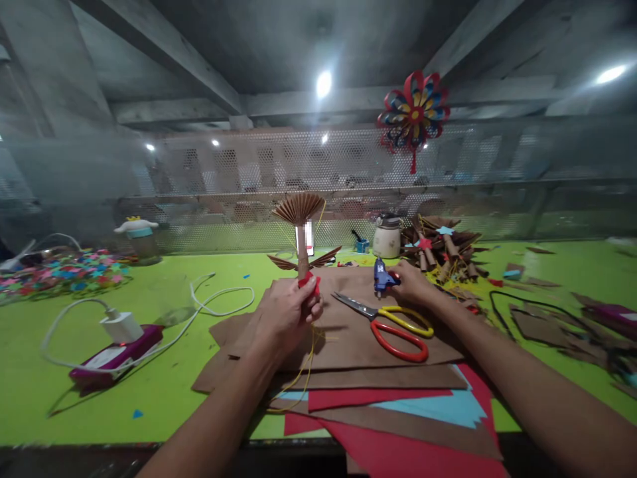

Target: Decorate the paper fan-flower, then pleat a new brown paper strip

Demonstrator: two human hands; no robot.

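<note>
- Gripping is the state of the left hand (293,311); thumb and fingers are closed on a small red piece (311,283) at the lower end of a brown paper tube (301,251); I see the tube standing roughly upright above the fist, over the far part of the paper stack.
- A pleated brown fan (299,208) tops the tube; two narrower pleated pieces jut out to either side lower down; yellow string (309,364) hangs below the hand.
- The right hand (409,282) has its fingers curled about the handle of a blue glue gun (381,277); the gun's body stands near vertical, over the far right of the stack, apart from the tube.
- Scissors (374,313) with one yellow and one red handle loop lie on the brown paper sheets (343,358), between the hands and nearer the wearer; the blades point toward the left hand.
- Red sheets (393,441) and a light blue sheet (432,406) show under the near edge of the brown ones.
- Beyond the right hand, a heap of brown paper tubes and fans (448,249) lies on the green table (174,411); a lidded pale jar (387,240) stands beside it.
- At the left, a white charger (121,328) sits in a purple power strip (117,358).
</note>
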